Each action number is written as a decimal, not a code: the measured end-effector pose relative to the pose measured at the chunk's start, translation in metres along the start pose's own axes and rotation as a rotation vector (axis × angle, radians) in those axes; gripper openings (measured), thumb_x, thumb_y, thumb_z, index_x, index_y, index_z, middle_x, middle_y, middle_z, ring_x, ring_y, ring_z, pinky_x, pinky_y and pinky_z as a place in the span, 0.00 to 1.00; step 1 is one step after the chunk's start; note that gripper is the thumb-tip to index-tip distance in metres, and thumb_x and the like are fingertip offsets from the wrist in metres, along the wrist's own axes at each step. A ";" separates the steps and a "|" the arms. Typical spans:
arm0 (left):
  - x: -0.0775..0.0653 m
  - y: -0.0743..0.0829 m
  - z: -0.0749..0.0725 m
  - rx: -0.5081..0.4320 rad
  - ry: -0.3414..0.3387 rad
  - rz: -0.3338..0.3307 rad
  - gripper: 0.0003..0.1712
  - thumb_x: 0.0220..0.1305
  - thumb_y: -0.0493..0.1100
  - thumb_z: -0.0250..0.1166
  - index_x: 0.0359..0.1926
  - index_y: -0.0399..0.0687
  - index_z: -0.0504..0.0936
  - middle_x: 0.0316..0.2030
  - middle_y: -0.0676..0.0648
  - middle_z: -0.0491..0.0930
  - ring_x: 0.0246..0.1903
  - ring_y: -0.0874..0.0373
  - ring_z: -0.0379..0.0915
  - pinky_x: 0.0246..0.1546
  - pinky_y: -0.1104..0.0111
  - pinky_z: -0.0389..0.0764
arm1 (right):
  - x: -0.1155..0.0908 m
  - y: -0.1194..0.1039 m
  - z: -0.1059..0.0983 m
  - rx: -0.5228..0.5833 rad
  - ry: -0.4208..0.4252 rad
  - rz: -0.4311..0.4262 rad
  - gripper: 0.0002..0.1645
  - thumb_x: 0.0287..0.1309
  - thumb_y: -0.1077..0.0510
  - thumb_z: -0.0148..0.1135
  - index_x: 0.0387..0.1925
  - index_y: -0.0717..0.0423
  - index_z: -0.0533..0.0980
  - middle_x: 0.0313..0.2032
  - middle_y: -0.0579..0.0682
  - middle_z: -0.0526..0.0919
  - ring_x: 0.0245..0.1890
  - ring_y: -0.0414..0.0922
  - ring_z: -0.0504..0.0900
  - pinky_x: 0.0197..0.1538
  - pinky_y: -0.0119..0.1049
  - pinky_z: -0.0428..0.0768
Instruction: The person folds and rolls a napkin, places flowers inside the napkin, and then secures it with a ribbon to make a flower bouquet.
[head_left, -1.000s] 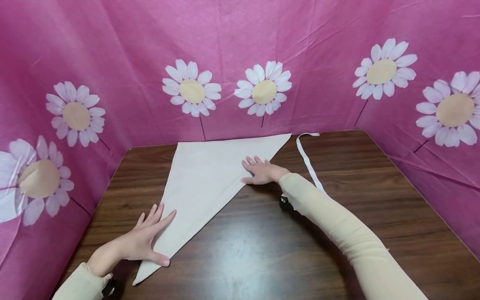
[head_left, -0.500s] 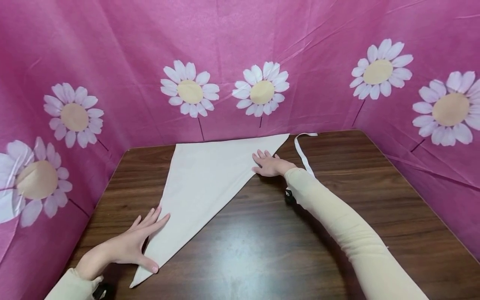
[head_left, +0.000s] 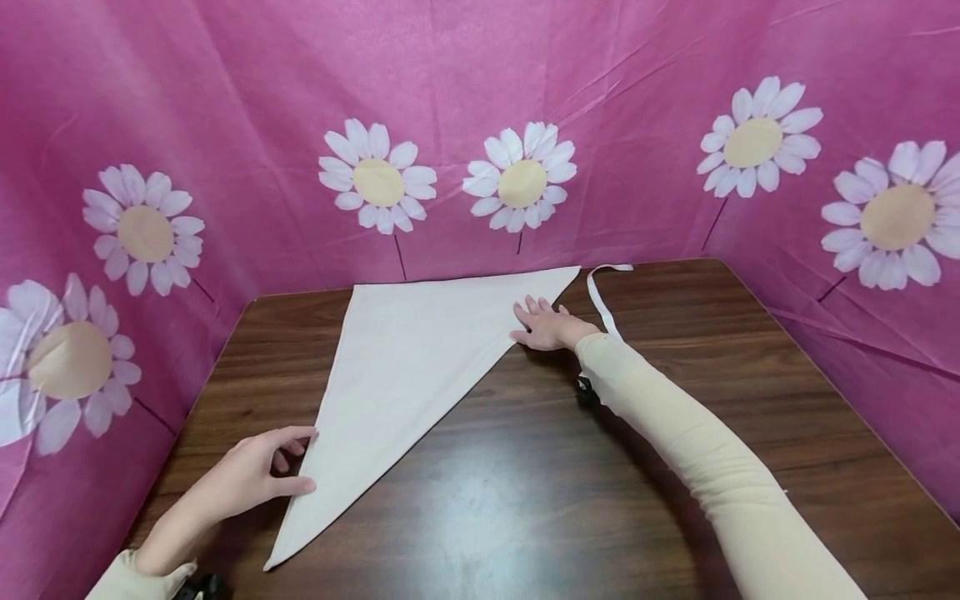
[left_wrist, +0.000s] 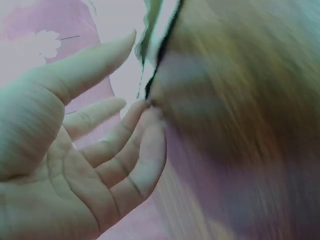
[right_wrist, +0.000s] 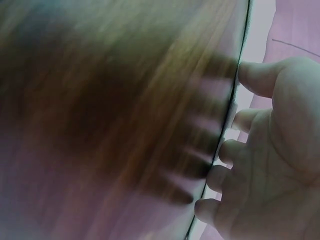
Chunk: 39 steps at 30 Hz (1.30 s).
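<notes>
A white cloth [head_left: 405, 358], folded into a long triangular shape, lies on the dark wooden table with its narrow tip toward the near left. My left hand [head_left: 255, 471] is at its left edge, thumb and index finger spread apart with the thumb tip over the cloth. In the left wrist view, the other fingers [left_wrist: 150, 145] of that hand bend loosely, their tips right at the cloth's edge [left_wrist: 162, 35]. Flat on the cloth's slanted right edge rests my right hand [head_left: 551, 325], fingers extended. The right wrist view shows its fingertips [right_wrist: 207, 210] along that edge.
A narrow white strap [head_left: 600, 300] curves over the table [head_left: 675, 350] at the back right, its lower end hidden by the right sleeve [head_left: 690, 442]. A pink curtain [head_left: 450, 67] printed with white daisies surrounds the table's back and sides.
My left hand has drawn back from its wide spread on the cloth to the left edge, its fingers bending. The right hand has slid up the slanted edge, away and to the right.
</notes>
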<state>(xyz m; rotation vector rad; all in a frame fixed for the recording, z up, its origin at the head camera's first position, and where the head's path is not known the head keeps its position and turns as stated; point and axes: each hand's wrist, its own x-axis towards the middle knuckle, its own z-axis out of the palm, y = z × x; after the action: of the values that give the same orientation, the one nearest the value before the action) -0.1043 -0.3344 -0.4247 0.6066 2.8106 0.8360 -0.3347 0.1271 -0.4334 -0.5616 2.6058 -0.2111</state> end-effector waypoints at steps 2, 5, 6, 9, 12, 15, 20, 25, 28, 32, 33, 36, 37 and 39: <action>0.004 0.001 0.000 -0.071 -0.027 -0.032 0.39 0.54 0.50 0.79 0.62 0.36 0.76 0.37 0.50 0.81 0.29 0.66 0.76 0.31 0.68 0.79 | -0.002 0.004 0.000 -0.002 0.006 0.016 0.44 0.78 0.35 0.35 0.81 0.52 0.38 0.79 0.60 0.33 0.78 0.60 0.32 0.74 0.64 0.37; 0.010 0.001 0.001 -0.133 -0.049 -0.030 0.38 0.57 0.47 0.78 0.63 0.35 0.75 0.34 0.52 0.80 0.27 0.67 0.77 0.31 0.69 0.80 | -0.005 0.010 0.002 -0.005 0.018 0.031 0.44 0.78 0.35 0.34 0.81 0.53 0.37 0.79 0.61 0.32 0.78 0.61 0.32 0.73 0.65 0.38; 0.012 0.001 0.002 -0.146 -0.048 -0.023 0.37 0.57 0.47 0.78 0.63 0.35 0.75 0.33 0.53 0.80 0.28 0.67 0.77 0.31 0.69 0.80 | -0.006 0.012 0.002 -0.006 0.020 0.033 0.44 0.78 0.35 0.34 0.81 0.52 0.37 0.79 0.61 0.32 0.78 0.61 0.32 0.73 0.65 0.38; 0.016 0.000 0.003 -0.181 -0.059 0.016 0.35 0.59 0.45 0.77 0.63 0.36 0.76 0.33 0.54 0.80 0.29 0.66 0.78 0.32 0.69 0.81 | -0.007 0.016 0.005 -0.003 0.026 0.032 0.44 0.78 0.34 0.33 0.81 0.52 0.36 0.79 0.60 0.31 0.78 0.61 0.31 0.73 0.65 0.38; 0.017 -0.002 0.002 -0.249 -0.098 0.078 0.31 0.61 0.37 0.74 0.63 0.34 0.75 0.34 0.50 0.80 0.30 0.64 0.78 0.31 0.69 0.81 | -0.007 0.017 0.005 0.002 0.029 0.034 0.45 0.78 0.33 0.32 0.81 0.52 0.36 0.79 0.60 0.31 0.78 0.61 0.30 0.74 0.64 0.38; 0.017 -0.005 0.000 -0.303 -0.155 0.193 0.29 0.58 0.24 0.66 0.62 0.31 0.74 0.39 0.44 0.78 0.32 0.60 0.78 0.32 0.68 0.81 | -0.009 0.015 0.005 0.009 0.051 0.033 0.44 0.78 0.35 0.33 0.81 0.53 0.37 0.79 0.62 0.32 0.78 0.62 0.31 0.74 0.64 0.38; 0.014 -0.006 0.000 -0.307 -0.216 0.335 0.29 0.59 0.26 0.69 0.62 0.39 0.77 0.45 0.43 0.77 0.38 0.54 0.75 0.35 0.66 0.82 | -0.019 0.002 0.010 0.004 0.172 -0.066 0.41 0.78 0.42 0.44 0.79 0.61 0.50 0.76 0.70 0.45 0.76 0.68 0.40 0.73 0.65 0.43; 0.013 -0.003 0.001 -0.250 -0.199 0.343 0.26 0.58 0.41 0.77 0.58 0.49 0.83 0.45 0.50 0.79 0.40 0.55 0.72 0.35 0.66 0.80 | -0.039 -0.034 0.021 -0.012 0.257 -0.271 0.37 0.75 0.48 0.53 0.75 0.66 0.59 0.73 0.71 0.56 0.73 0.70 0.53 0.73 0.61 0.52; 0.012 -0.002 0.001 -0.227 -0.176 0.334 0.24 0.58 0.44 0.77 0.56 0.51 0.84 0.46 0.51 0.79 0.42 0.57 0.73 0.36 0.66 0.78 | -0.054 -0.066 0.029 0.008 0.270 -0.380 0.34 0.73 0.50 0.57 0.72 0.64 0.65 0.71 0.67 0.64 0.71 0.65 0.62 0.72 0.57 0.59; 0.013 0.001 0.000 -0.184 -0.130 0.352 0.18 0.58 0.46 0.77 0.50 0.53 0.88 0.45 0.53 0.79 0.43 0.58 0.75 0.35 0.67 0.77 | -0.072 -0.108 0.044 0.034 0.280 -0.551 0.26 0.71 0.51 0.61 0.64 0.60 0.75 0.60 0.57 0.80 0.59 0.51 0.81 0.65 0.46 0.73; 0.014 0.001 0.000 -0.176 -0.119 0.360 0.16 0.58 0.45 0.76 0.49 0.54 0.89 0.44 0.54 0.79 0.42 0.59 0.76 0.34 0.67 0.77 | -0.075 -0.118 0.047 0.043 0.276 -0.598 0.25 0.70 0.51 0.62 0.62 0.60 0.77 0.57 0.54 0.83 0.55 0.47 0.83 0.63 0.43 0.75; 0.017 0.003 -0.001 -0.172 -0.099 0.371 0.10 0.59 0.45 0.76 0.43 0.56 0.90 0.41 0.55 0.77 0.38 0.59 0.75 0.32 0.68 0.77 | -0.083 -0.146 0.058 0.062 0.262 -0.703 0.22 0.68 0.49 0.65 0.57 0.57 0.81 0.51 0.47 0.87 0.48 0.36 0.85 0.58 0.31 0.77; 0.018 0.003 -0.001 -0.173 -0.099 0.375 0.09 0.59 0.45 0.76 0.42 0.56 0.90 0.40 0.55 0.77 0.37 0.60 0.75 0.32 0.67 0.77 | -0.084 -0.155 0.062 0.061 0.257 -0.730 0.22 0.67 0.48 0.66 0.56 0.56 0.82 0.50 0.46 0.87 0.48 0.34 0.84 0.57 0.29 0.76; 0.019 0.003 -0.001 -0.182 -0.109 0.375 0.09 0.58 0.45 0.76 0.41 0.57 0.91 0.39 0.55 0.75 0.36 0.61 0.73 0.30 0.68 0.75 | -0.086 -0.172 0.068 0.051 0.247 -0.776 0.22 0.65 0.46 0.68 0.54 0.54 0.83 0.48 0.43 0.87 0.47 0.31 0.83 0.57 0.25 0.74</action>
<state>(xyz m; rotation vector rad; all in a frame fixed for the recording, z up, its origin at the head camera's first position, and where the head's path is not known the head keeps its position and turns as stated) -0.1205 -0.3246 -0.4223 1.1301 2.5219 1.0689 -0.1729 0.0048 -0.4169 -1.5911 2.4566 -0.6187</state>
